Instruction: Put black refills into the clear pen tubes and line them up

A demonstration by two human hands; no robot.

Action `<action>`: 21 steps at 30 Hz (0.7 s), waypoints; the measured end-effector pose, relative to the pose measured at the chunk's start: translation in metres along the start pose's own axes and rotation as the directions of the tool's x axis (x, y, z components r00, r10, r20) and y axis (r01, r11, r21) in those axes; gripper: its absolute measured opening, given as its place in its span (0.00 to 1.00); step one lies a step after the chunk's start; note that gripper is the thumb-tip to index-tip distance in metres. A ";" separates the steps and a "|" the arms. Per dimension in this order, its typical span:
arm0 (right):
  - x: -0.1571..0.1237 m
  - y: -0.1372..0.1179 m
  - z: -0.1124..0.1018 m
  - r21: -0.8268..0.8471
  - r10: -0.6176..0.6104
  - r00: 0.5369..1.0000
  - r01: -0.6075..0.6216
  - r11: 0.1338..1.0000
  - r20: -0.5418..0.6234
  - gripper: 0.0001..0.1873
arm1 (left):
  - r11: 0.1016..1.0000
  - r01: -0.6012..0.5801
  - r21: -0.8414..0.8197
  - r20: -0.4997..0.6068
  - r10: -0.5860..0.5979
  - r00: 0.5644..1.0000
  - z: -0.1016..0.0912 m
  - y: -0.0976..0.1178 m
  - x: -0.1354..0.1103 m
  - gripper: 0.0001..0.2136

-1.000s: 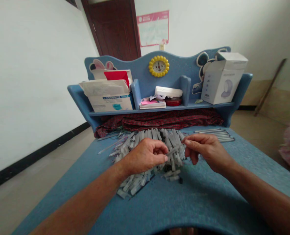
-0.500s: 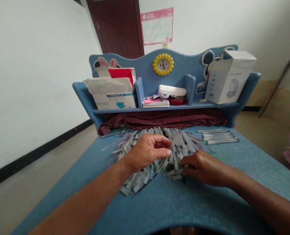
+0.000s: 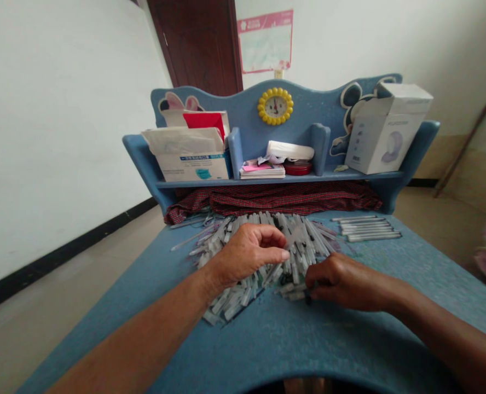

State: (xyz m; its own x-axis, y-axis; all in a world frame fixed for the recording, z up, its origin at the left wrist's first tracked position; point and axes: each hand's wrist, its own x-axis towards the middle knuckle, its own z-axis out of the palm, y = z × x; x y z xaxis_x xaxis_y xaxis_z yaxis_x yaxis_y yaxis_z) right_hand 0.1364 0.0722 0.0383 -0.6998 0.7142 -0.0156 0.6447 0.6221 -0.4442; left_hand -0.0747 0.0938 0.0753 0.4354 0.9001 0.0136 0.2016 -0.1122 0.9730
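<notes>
A heap of small grey plastic tubes [image 3: 235,295] lies in the middle of the blue table [image 3: 267,350]. My left hand [image 3: 247,254] hovers over the heap, fingers curled and thumb pressed to the forefinger in a pinch on a thin grey tube. My right hand [image 3: 345,282] rests low on the table at the heap's near right edge, its fingers bent down onto a few loose pieces and a small black bit [image 3: 307,299]; what they hold is hidden.
A row of longer grey pens [image 3: 370,229] lies at the back right. Behind the heap are a red checked cloth [image 3: 276,198] and a blue shelf [image 3: 267,180] with a white box [image 3: 385,131], a mask box [image 3: 189,158], papers and a yellow clock [image 3: 275,106].
My right hand has dropped from in front of the left hand down to the table at the heap's near edge. The left hand stays in its pinch.
</notes>
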 end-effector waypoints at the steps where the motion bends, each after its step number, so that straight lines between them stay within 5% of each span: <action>1: 0.000 -0.001 0.000 0.010 -0.017 1.000 0.017 1.000 0.021 0.04 | 1.000 -0.002 -0.007 0.003 0.002 1.000 0.000 -0.001 0.000 0.06; 8: 0.002 -0.003 0.005 0.019 -0.072 0.996 0.071 0.997 0.053 0.06 | 0.999 0.032 -0.031 0.043 -0.030 0.999 0.001 -0.001 0.000 0.07; 12: -0.001 0.004 -0.002 0.217 -0.025 1.000 0.023 0.976 0.007 0.06 | 0.997 0.076 -0.005 0.107 -0.075 0.991 0.000 0.000 -0.002 0.07; 16: -0.008 0.014 -0.014 0.518 0.156 0.985 -0.092 0.851 -0.080 0.09 | 0.994 0.094 0.055 0.177 -0.103 0.979 -0.002 0.000 -0.001 0.06; 21: -0.013 0.018 -0.021 0.603 0.153 0.968 -0.003 0.798 -0.197 0.12 | 0.988 0.075 0.137 0.236 -0.106 0.966 -0.002 -0.001 0.000 0.06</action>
State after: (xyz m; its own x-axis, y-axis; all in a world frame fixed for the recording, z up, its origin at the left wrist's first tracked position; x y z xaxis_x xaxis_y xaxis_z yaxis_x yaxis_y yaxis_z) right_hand 0.1631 0.0811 0.0499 -0.5187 0.8498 0.0933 0.3313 0.3004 -0.8944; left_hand -0.0768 0.0949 0.0745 0.6067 0.7818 -0.1440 0.3513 -0.1012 0.9308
